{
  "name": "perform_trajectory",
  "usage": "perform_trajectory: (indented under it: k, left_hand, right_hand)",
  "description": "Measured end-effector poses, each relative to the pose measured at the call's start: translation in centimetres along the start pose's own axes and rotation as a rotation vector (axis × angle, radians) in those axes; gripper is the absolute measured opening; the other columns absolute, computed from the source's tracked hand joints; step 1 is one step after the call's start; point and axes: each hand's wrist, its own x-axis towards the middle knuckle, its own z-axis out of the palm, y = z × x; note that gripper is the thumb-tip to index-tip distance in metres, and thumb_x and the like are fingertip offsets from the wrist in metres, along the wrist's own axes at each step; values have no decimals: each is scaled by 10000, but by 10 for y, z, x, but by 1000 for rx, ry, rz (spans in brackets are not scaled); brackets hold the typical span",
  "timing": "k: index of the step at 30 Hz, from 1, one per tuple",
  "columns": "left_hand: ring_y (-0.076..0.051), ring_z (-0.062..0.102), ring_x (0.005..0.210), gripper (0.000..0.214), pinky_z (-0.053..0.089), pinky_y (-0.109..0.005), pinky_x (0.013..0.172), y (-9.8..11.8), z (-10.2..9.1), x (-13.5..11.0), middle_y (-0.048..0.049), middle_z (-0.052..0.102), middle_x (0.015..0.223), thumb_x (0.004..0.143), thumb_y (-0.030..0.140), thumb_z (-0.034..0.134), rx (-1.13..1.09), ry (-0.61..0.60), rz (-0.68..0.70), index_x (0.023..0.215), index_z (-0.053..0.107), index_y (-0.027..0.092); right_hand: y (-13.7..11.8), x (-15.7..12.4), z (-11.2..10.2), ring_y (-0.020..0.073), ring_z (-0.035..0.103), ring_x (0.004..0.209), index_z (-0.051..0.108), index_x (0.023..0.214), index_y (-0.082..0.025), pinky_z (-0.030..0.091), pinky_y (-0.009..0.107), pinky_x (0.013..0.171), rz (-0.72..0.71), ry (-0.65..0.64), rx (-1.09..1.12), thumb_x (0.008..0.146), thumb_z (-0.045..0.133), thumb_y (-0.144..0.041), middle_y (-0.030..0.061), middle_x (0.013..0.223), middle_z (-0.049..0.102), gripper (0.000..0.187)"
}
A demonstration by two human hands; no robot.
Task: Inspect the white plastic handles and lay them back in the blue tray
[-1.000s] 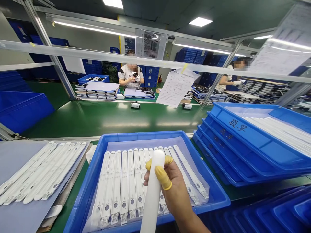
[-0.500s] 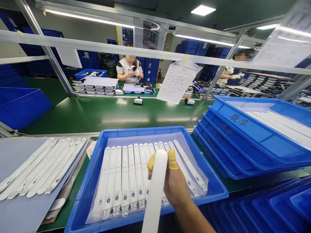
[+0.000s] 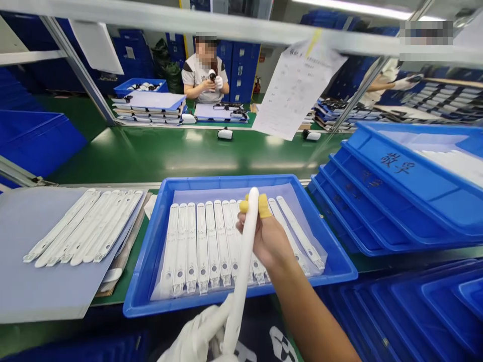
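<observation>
A long white plastic strip [image 3: 245, 256] with a rounded tip stands tilted over the tray, its narrow side partly toward me. My right hand [image 3: 269, 241], with yellow finger cots on its fingertips, pinches it near the upper end. In a white glove, my left hand [image 3: 199, 329] is closed around its lower end, at the bottom of the view. Behind the strip is a blue tray [image 3: 145, 251] lined with thin white sheet. A row of similar white strips [image 3: 190, 251] lies in it, the ribbed, holed faces up; my right hand and the held strip hide some.
More white strips [image 3: 88, 226] lie on a pale sheet [image 3: 41, 294] at the left. Stacked blue trays [image 3: 377, 201] rise at the right, with more blue trays [image 3: 407, 311] below. A paper sheet [image 3: 294, 93] hangs ahead. Across the green bench [image 3: 169, 156] a co-worker [image 3: 204, 75] handles a part.
My gloved left hand has come into view and closed on the strip's lower end. The strip has turned to show its narrower side. My view has tipped downward.
</observation>
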Motion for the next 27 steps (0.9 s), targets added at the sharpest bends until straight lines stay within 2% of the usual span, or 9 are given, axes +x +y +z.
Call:
perform_trajectory:
  k: [3,6,9,15,19,21,23,24,27]
  left_hand:
    - [-246,572,996,669,500,-351,892,9,-3,0,-58,629,1073,785,410,781,20,-2,13,1395,555,249]
    - [-152,466,780,750,443,-293,757,21,-4,5,-1,556,881,784,411,787,-53,-82,90,1455,493,251]
    - [-120,398,745,708,397,-264,710,30,-4,10,17,514,847,816,395,770,-153,-129,92,1451,483,273]
    - [-114,485,789,708,450,-271,755,30,-3,15,-6,565,929,838,365,763,-216,-116,33,1472,449,317]
    - [-107,572,769,484,480,-251,709,27,1,24,-52,629,1003,880,388,709,-276,-60,-13,1311,576,212]
    - [-82,527,616,449,447,-234,586,27,1,30,-45,647,887,916,451,639,-263,-19,-19,1248,562,160]
    - [-81,469,539,492,434,-241,544,32,-5,37,-7,622,775,945,503,559,-127,-9,-29,1299,507,163]
    - [-98,498,577,528,463,-255,581,37,-11,42,-8,626,799,956,508,532,-4,-23,-18,1368,461,185]
    - [-155,604,822,593,522,-295,753,55,-34,64,-58,647,1075,999,438,455,571,-21,104,1543,279,283]
  right_hand:
    - [0,18,2,62,580,554,725,682,-148,548,149,550,44,144,14,855,730,-471,-11,664,674,367]
    - [-1,31,1,59,590,552,714,701,-147,560,133,548,76,234,21,941,631,-432,-11,641,667,382]
    - [-2,35,-1,60,595,551,694,728,-153,575,130,552,75,270,22,940,639,-415,-17,652,662,342]
    - [-2,36,-6,66,589,535,665,739,-151,570,129,546,64,309,59,980,580,-381,-20,611,624,344]
    - [-2,34,-9,67,577,518,680,738,-155,545,122,523,73,294,63,977,570,-432,-13,598,627,382]
    - [-3,30,-13,63,581,520,691,745,-164,546,133,526,29,246,68,969,575,-454,-19,635,655,384]
    - [-5,25,-21,66,609,556,705,787,-186,566,156,572,-25,186,64,958,592,-466,-31,708,694,347]
    - [-5,21,-28,75,637,606,714,826,-205,580,172,614,-48,162,35,947,605,-475,-34,754,714,314]
    - [0,9,-58,135,694,941,714,1023,-277,597,238,808,-109,146,-264,905,647,-508,-12,986,757,268]
